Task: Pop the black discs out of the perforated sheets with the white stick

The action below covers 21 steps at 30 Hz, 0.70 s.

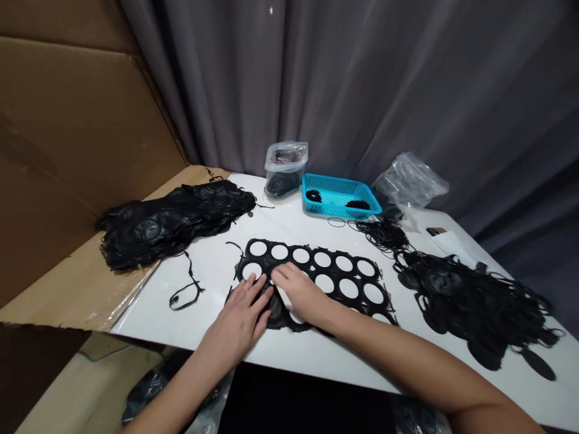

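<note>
A black rubber sheet [314, 269] with rows of round holes lies on the white table, its holes showing the white surface beneath. My left hand [246, 310] rests on the sheet's left part, palm down with fingers spread, pressing it against the table. Beside it my right hand [301, 292] is closed, thumb and fingers bent down onto the sheet near the left fingertips. What sits in the right fingers is hidden; a pale strip shows under them. Part of the sheet below the hands is still filled in with black.
Stacked black sheets [176, 220] lie left on cardboard. At the back are a plastic bag [286, 172], a blue basket [341, 208] with black rings, and a clear bag [411, 181]. Thin rings [384, 234] and a heap of black discs [484, 307] lie right. A torn strip [186, 299] lies left.
</note>
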Each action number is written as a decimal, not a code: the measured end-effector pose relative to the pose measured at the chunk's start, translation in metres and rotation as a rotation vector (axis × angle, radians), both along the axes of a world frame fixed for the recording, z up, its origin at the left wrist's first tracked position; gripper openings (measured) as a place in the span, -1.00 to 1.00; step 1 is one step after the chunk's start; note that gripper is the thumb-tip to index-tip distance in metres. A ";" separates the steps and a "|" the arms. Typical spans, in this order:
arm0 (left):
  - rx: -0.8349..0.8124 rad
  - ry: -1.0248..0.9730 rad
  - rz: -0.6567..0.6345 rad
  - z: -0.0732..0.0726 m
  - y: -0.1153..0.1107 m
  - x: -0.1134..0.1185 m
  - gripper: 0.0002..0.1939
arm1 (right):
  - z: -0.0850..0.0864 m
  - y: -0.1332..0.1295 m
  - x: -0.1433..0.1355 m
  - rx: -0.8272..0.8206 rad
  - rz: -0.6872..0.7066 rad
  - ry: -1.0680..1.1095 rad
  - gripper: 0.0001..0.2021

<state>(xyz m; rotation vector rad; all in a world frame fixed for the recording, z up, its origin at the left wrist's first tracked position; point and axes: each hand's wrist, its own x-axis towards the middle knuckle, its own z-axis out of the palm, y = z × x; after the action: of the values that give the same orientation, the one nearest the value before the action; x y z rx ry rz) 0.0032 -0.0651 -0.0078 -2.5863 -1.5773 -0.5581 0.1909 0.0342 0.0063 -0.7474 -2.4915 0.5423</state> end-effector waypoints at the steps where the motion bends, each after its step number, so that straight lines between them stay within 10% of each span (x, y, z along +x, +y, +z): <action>1: 0.005 -0.004 0.003 -0.001 0.000 0.000 -0.59 | 0.000 0.007 0.003 -0.010 -0.062 0.039 -0.84; 7: 0.058 -0.017 0.016 0.003 0.002 0.000 -0.61 | 0.021 0.041 0.042 -0.221 -0.470 0.300 -0.81; 15: 0.134 -0.088 0.005 0.002 -0.051 0.011 -0.69 | 0.025 -0.038 0.022 -0.404 -0.025 0.168 -0.87; 21: 0.156 -0.072 -0.006 -0.010 -0.067 0.012 -0.62 | 0.019 -0.048 0.018 -0.544 -0.007 0.155 -0.90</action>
<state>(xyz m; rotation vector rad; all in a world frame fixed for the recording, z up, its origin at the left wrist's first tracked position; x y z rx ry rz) 0.0152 -0.1319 -0.0175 -2.4831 -1.4819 -0.7510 0.2088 -0.0135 0.0253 -0.8666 -2.2089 1.2520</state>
